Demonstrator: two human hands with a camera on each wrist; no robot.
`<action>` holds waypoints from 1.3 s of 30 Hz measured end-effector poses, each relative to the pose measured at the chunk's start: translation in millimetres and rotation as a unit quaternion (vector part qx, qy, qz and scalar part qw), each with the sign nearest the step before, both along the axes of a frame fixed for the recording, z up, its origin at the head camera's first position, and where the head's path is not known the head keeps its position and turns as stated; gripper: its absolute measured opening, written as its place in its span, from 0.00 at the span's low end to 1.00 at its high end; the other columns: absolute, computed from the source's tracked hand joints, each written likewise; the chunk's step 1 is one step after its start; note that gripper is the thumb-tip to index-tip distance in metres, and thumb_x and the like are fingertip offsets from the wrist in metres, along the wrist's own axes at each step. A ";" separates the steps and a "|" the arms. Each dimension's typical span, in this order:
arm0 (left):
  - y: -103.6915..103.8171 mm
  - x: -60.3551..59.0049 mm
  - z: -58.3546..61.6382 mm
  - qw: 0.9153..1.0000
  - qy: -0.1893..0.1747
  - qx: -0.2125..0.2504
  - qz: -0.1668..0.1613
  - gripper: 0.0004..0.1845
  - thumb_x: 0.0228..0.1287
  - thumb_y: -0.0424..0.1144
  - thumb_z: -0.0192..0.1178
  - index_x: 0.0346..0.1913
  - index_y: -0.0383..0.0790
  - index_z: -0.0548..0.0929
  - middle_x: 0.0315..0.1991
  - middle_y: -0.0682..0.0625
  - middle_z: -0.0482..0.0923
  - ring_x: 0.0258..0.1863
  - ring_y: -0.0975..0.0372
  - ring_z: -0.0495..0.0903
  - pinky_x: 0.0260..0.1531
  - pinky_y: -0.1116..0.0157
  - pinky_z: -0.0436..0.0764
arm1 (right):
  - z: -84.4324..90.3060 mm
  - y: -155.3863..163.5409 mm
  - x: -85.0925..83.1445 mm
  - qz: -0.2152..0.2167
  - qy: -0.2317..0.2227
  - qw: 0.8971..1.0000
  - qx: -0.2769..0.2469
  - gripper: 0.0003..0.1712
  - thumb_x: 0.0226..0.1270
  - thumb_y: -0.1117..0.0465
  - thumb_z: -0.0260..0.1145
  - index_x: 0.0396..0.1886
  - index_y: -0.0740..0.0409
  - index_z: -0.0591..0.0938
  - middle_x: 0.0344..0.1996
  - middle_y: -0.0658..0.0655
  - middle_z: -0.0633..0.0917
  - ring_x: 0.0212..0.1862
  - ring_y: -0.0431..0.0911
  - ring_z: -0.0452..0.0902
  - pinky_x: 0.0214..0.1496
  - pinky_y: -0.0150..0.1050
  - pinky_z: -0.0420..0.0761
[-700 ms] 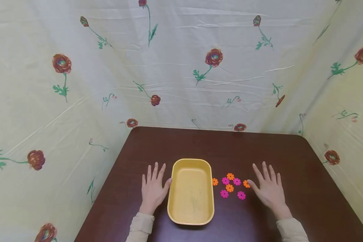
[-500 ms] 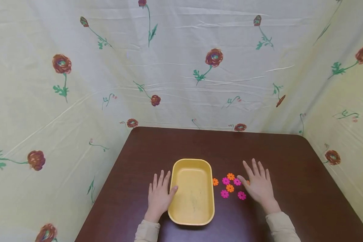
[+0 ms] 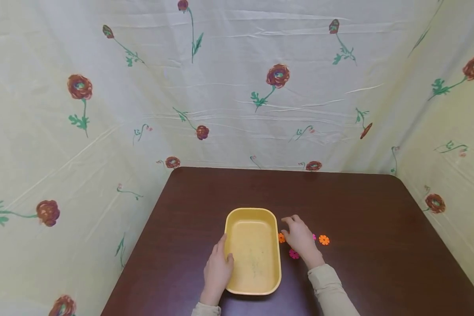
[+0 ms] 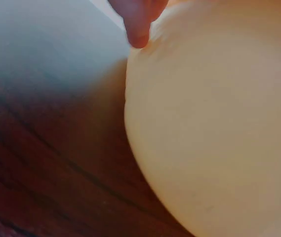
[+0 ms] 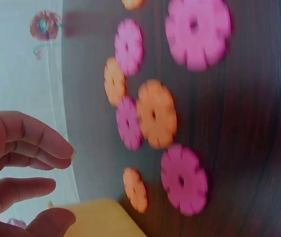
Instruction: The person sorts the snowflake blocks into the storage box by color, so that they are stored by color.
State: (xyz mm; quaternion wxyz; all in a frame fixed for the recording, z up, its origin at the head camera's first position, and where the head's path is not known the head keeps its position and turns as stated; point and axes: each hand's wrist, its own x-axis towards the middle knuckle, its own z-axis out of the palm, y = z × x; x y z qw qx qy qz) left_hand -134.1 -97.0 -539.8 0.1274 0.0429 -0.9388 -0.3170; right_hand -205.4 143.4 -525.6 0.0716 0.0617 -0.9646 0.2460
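A shallow yellow tray sits on the dark brown table. My left hand holds the tray's left rim, thumb hooked over the edge; in the left wrist view a fingertip touches the tray wall. My right hand hovers over a cluster of pink and orange flower-shaped discs just right of the tray and holds nothing. Its loosely curled fingers hang above an orange disc and a pink disc. One orange disc lies apart to the right.
Pale cloth printed with red flowers hangs behind and on both sides of the table. The tray's inside holds nothing. Bare table surface stretches to the far edge and to the right.
Both hands left the table. The left slid right and took hold of the tray's rim. The right moved left over the discs and curled its fingers.
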 end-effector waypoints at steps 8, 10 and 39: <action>1.6 0.7 -8.5 0.996 0.038 0.068 0.029 0.28 0.52 0.28 0.56 0.59 0.42 0.73 0.50 0.43 0.77 0.43 0.46 0.78 0.31 0.50 0.76 | -12.6 -18.4 2.8 -0.018 -0.039 0.999 -0.031 0.18 0.52 0.67 0.66 0.45 0.63 0.80 0.38 0.62 0.77 0.35 0.52 0.77 0.36 0.49 0.79; 2.3 1.2 -10.8 0.994 0.053 0.087 0.031 0.27 0.52 0.26 0.55 0.59 0.41 0.73 0.51 0.42 0.77 0.46 0.46 0.77 0.36 0.49 0.76 | -14.9 -21.1 4.9 -0.028 -0.046 0.998 -0.033 0.17 0.52 0.67 0.66 0.45 0.63 0.80 0.39 0.63 0.77 0.38 0.55 0.77 0.37 0.51 0.79; 0.4 -4.6 -12.6 0.985 0.136 0.102 -0.018 0.29 0.47 0.18 0.53 0.57 0.36 0.74 0.57 0.42 0.73 0.55 0.51 0.73 0.45 0.52 0.75 | -29.4 -21.9 0.9 -0.079 -0.055 0.995 -0.021 0.14 0.50 0.68 0.67 0.39 0.64 0.81 0.34 0.63 0.77 0.37 0.56 0.76 0.39 0.51 0.79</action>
